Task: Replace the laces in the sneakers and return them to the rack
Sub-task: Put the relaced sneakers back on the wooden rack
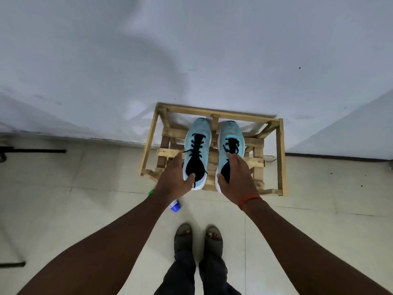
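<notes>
A pale wall [191,50] meets a tiled floor [95,177], and a slatted wooden rack [281,156] stands against that wall, just ahead of both hands.

The left hand [172,177] grips the left sneaker [196,133] at the heel, thumb hooked into the dark collar and fingers curled along the outer side. The right hand [236,179] holds the right sneaker [230,133] the same way, fingers wrapped over its outer flank and thumb at the inner heel. Both sneakers point away from the hands, toes toward the wall, over the top tier of the rack. Whether the soles sit on the slats yet I cannot tell. Black laces [196,145] run through the eyelets of both, so the threading looks done and this reads as the return to the rack.

Risks from here:
- The heels seem to overhang the rack edge nearest the hands. Letting go too early could tip a sneaker onto the floor.
- The top is open slats with gaps, so a toe or sole could drop between them and sit crooked.
- A loose lace end dangles by the left thumb and could snag on a finger as the hand leaves.
- A small blue-and-white bottle [174,205] lies on the floor under the left wrist, close to the sandalled feet [197,235], and is easy to kick.
</notes>
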